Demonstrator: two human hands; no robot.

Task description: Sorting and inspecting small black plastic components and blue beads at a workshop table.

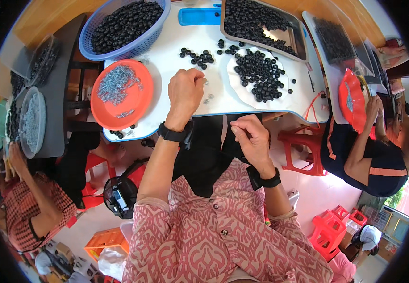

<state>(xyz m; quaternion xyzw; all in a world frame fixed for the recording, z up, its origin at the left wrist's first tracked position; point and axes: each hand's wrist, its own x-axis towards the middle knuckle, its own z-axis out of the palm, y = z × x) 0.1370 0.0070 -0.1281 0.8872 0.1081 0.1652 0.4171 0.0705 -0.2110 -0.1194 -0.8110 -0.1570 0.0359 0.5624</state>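
Note:
My left hand [185, 92] is over the white table [176, 47], fingers curled closed with the tips turned down. Whatever they hold, if anything, is hidden. Beside it lie a few small silvery metal pieces [208, 99]. Just off the table's front edge, my right hand [251, 137] is closed in a pinch, and I cannot make out anything in it. Left of my left hand, an orange-red plate [141, 101] bears many small silvery metal pieces [118, 85]. To the right, a white scalloped plate [235, 87] carries small black round pieces with holes [258, 75]. More loose black pieces [200, 59] lie beyond my left hand.
A blue basket [86, 45] and a metal tray [299, 35], both with black pieces, stand at the back beside a blue flat tray [197, 16]. Co-workers sit at both sides, one in a checked shirt [37, 207]. Red stools [303, 148] and an orange crate [103, 240] stand on the floor.

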